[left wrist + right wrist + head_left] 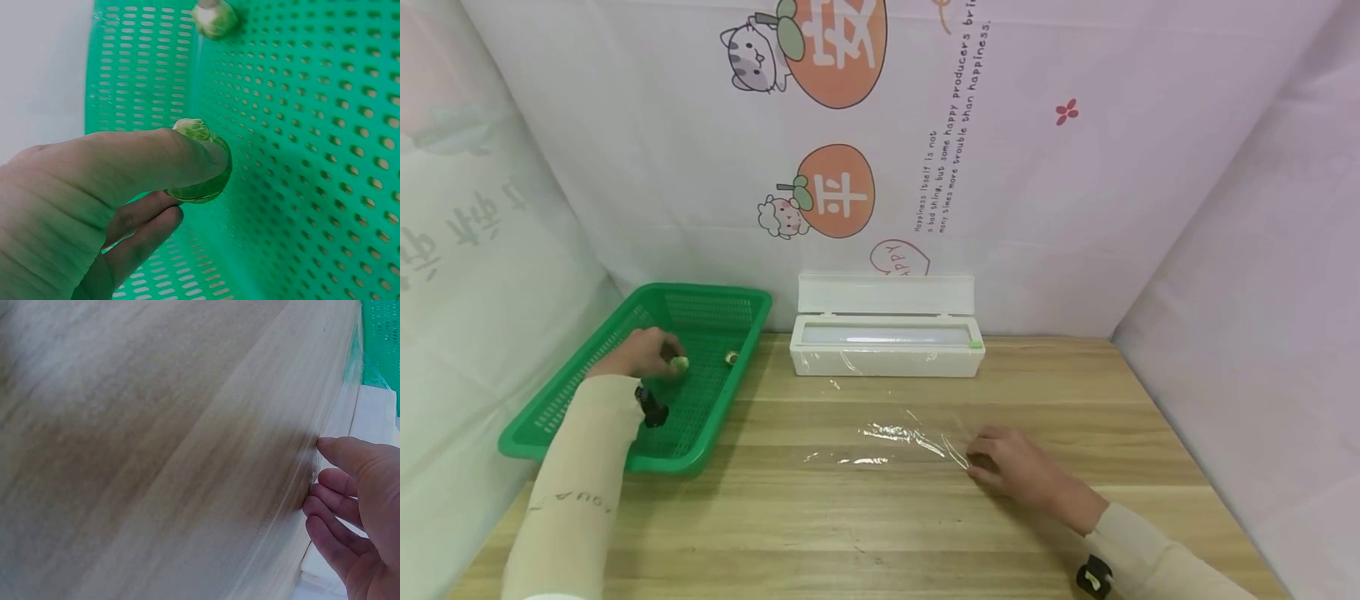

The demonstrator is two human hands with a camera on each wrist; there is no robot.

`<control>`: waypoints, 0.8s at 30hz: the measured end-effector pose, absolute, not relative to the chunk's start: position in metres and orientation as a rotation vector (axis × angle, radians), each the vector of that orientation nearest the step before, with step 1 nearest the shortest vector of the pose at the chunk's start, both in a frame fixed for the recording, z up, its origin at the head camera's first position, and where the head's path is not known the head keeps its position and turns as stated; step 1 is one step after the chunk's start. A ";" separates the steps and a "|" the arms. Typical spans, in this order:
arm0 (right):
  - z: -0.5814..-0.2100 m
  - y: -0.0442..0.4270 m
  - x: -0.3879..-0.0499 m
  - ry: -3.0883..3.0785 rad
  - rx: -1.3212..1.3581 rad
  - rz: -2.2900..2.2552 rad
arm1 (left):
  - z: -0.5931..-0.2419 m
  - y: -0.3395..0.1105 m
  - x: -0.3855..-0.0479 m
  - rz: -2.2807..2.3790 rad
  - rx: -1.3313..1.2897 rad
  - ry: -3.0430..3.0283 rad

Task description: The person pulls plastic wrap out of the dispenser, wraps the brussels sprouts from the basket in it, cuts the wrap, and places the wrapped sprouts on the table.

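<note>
The left hand (642, 354) held a sprout (680, 364) while the right hand (1018, 471) touched clear film (895, 433).

The left hand gripped the small green sprout between thumb and fingers inside the green basket (696, 408), a fingertip hold that seemed to suit something so round and leafy. A second sprout (731, 357) lay by the basket's right side, whose raised wall presumably kept it from rolling away. The right hand's fingers were bent at the film's right end, perhaps to steady it; whether they pinched it or merely touched it could not be told. The film lay spread on the wooden table (850, 533) in front of a white box (887, 363), whose lid (886, 294) stood raised, likely leaving the film free to come out.
</note>
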State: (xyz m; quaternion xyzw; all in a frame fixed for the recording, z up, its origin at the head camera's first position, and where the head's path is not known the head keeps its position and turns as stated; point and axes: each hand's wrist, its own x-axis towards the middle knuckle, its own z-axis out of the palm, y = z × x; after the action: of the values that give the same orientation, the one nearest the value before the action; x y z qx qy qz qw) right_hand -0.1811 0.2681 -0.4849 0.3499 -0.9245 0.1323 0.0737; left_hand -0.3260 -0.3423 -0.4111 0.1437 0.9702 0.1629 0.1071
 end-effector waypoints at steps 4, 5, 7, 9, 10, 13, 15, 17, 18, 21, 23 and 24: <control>-0.486 0.268 -0.181 -2.802 1.022 0.409 | -0.402 -0.335 -0.326 0.495 0.474 2.865; -0.486 0.268 -0.181 -2.810 1.014 0.412 | -0.400 -0.333 -0.326 0.499 0.486 2.867; -0.487 0.268 -0.181 -2.822 1.002 0.412 | -0.395 -0.328 -0.325 0.505 0.513 2.870; -0.488 0.268 -0.181 -2.823 1.004 0.409 | -0.390 -0.324 -0.323 0.506 0.536 2.872; -0.488 0.268 -0.181 -2.821 1.007 0.409 | -0.387 -0.321 -0.322 0.508 0.546 2.873; -0.488 0.268 -0.181 -2.813 1.015 0.406 | -0.378 -0.315 -0.319 0.521 0.576 2.874; -0.488 0.268 -0.181 -2.810 1.017 0.403 | -0.372 -0.311 -0.316 0.532 0.598 2.881; -0.488 0.267 -0.181 -2.811 1.015 0.399 | -0.368 -0.309 -0.315 0.528 0.624 2.893; -0.489 0.267 -0.181 -2.813 1.014 0.397 | -0.366 -0.307 -0.314 0.527 0.638 2.901; -0.489 0.267 -0.181 -2.821 1.008 0.399 | -0.360 -0.304 -0.312 0.523 0.694 2.921; -0.489 0.268 -0.182 -2.826 1.002 0.401 | -0.357 -0.300 -0.310 0.532 0.729 2.932; -0.489 0.268 -0.182 -2.829 0.997 0.402 | -0.355 -0.299 -0.310 0.537 0.746 2.935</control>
State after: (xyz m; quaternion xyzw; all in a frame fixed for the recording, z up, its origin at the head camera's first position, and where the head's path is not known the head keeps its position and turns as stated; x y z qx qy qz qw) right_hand -0.1819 0.2681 -0.4890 0.3289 -0.9332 0.1325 0.0579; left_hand -0.3097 -0.2986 -0.3553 0.2425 0.9538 0.1745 0.0328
